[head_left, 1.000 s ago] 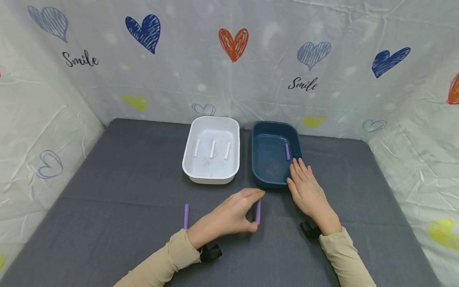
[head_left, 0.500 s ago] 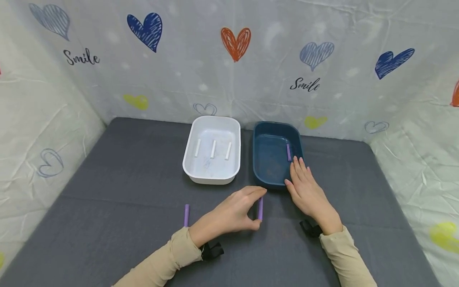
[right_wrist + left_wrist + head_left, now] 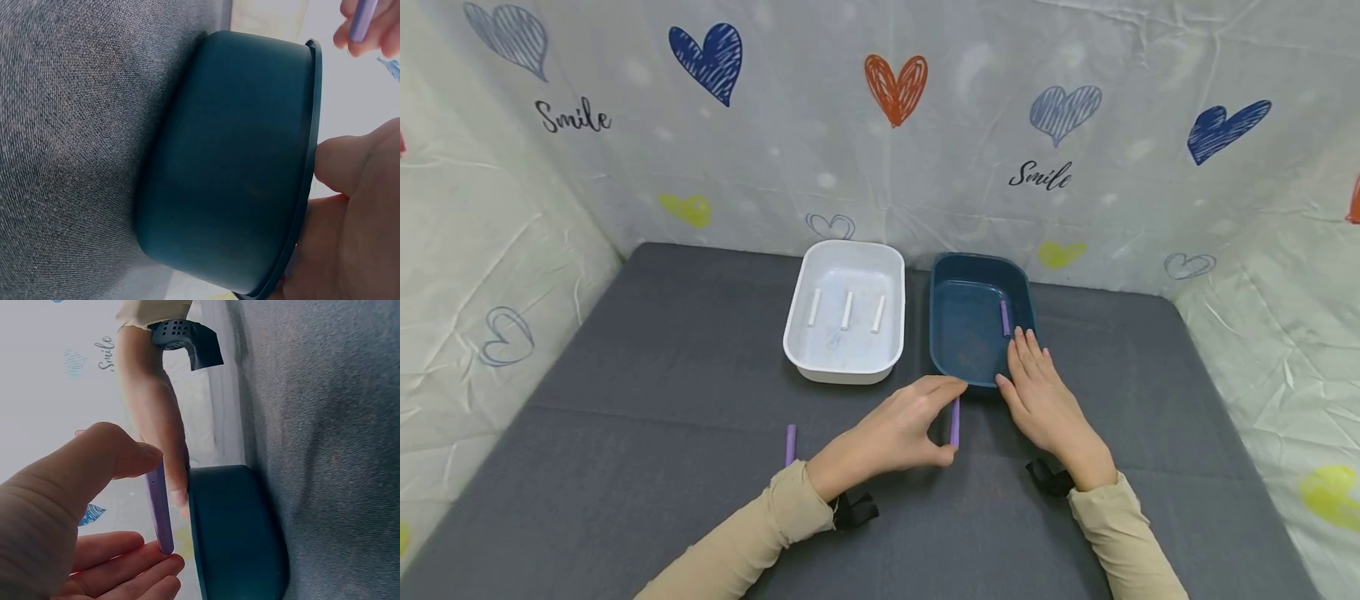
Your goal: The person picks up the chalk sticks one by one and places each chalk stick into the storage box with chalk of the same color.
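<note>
Three white sticks (image 3: 847,311) lie spaced apart on the floor of the white tub (image 3: 831,354), each pointing roughly from twelve to six o'clock, with twelve as the person's straight ahead. At that tub's three o'clock, just beside it, sits the dark blue tub (image 3: 962,333); inside I see one purple stick (image 3: 1005,318), over toward the three o'clock wall. The person's right hand (image 3: 1048,400) rests on this tub's rim at about four o'clock, its fingers straight and laid flat rather than clenched. Near half past six from the same tub, just outside the rim, the left hand (image 3: 906,425) pinches a second purple stick (image 3: 955,422) by its ends, between thumb and fingertips, up off the grey table (image 3: 662,333). At the white tub's seven o'clock, a third purple stick (image 3: 790,444) lies on the tabletop, partly hidden by the left sleeve (image 3: 745,533). Beyond both tubs, at twelve, hangs a heart-printed sheet (image 3: 790,125).
</note>
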Action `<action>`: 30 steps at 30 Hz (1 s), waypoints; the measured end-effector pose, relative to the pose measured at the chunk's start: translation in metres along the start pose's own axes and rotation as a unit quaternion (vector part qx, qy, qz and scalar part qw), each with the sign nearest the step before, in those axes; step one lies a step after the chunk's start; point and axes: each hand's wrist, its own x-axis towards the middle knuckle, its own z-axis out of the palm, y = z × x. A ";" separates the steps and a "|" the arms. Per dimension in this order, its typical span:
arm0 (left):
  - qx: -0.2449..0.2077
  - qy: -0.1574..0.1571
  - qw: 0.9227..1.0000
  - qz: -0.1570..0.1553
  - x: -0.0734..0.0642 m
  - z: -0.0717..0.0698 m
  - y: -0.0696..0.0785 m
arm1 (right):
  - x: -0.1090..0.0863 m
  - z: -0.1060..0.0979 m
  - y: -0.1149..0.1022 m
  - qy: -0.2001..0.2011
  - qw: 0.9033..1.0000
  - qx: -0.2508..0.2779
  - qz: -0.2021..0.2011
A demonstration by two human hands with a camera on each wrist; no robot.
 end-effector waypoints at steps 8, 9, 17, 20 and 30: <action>0.001 -0.003 1.000 -0.006 0.010 -0.003 0.001 | 0.000 0.000 0.000 0.000 1.000 0.003 -0.001; 0.001 -0.005 1.000 -0.009 0.011 -0.003 0.001 | 0.000 0.000 0.000 -0.001 1.000 0.004 0.000; 0.006 -0.007 1.000 -0.021 0.024 -0.007 0.000 | 0.002 0.000 0.001 0.007 1.000 0.004 -0.006; 0.002 -0.005 1.000 -0.023 0.030 -0.008 -0.001 | 0.001 -0.001 0.001 0.005 1.000 0.004 -0.004; -0.011 -0.011 0.999 -0.038 0.048 -0.012 -0.005 | 0.001 -0.001 0.001 0.002 1.000 0.009 -0.001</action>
